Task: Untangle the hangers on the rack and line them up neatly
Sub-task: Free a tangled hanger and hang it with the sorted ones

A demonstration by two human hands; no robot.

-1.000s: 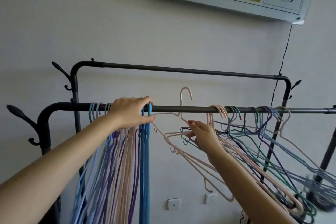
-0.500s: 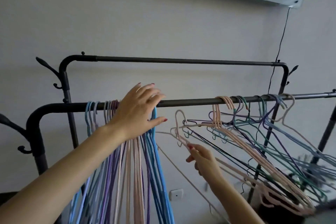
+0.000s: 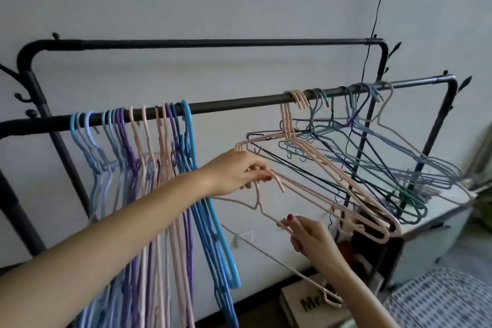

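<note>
Head view: black rack (image 3: 239,101) against pale wall (image 3: 213,2).

Neat pastel hangers (image 3: 149,168) hang left on the rack (image 3: 239,102); tangled hangers (image 3: 359,157) crowd right.

Head view looks down, close on rack (image 3: 239,102).

1. Rack (image 3: 239,101): black.
2. Sorted hangers (image 3: 149,168): light blue, purple, pale pink, bright blue.
3. Tangled hangers (image 3: 372,157): pink, green, navy, grey-blue.
4. Fabric (image 3: 439,298): white with dark dots.
5. Wall (image 3: 213,2): pale grey.
</note>
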